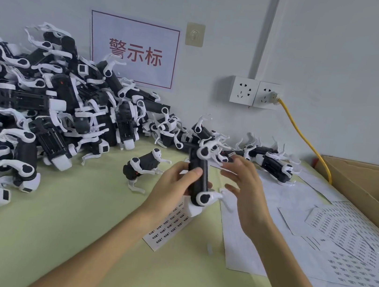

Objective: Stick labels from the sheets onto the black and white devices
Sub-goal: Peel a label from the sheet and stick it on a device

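My left hand grips a black and white device and holds it up over the table, long side roughly upright. My right hand hovers just right of it, fingers spread and straight, holding nothing that I can make out. A narrow label sheet lies under the held device. More label sheets are spread at the right. One device stands alone left of my hands. Another device lies behind my right hand.
A big heap of devices fills the left and back of the green table. A cardboard box stands at the right edge. A yellow cable runs from the wall socket down behind the box.
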`<control>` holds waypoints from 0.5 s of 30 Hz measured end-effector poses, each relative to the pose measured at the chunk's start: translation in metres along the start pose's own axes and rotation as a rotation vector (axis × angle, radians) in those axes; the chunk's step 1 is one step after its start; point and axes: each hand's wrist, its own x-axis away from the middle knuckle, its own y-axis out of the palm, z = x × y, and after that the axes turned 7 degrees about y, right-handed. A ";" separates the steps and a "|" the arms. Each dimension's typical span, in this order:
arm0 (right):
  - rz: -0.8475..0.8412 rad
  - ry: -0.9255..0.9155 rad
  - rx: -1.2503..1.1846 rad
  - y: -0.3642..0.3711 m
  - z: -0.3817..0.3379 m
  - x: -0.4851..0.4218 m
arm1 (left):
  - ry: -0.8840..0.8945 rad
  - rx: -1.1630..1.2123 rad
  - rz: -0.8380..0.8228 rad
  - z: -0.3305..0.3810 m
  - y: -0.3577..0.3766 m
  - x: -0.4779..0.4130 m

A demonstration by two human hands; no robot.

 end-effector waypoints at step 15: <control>-0.176 -0.126 0.125 0.005 -0.005 0.012 | 0.113 -0.170 0.065 -0.008 0.002 0.003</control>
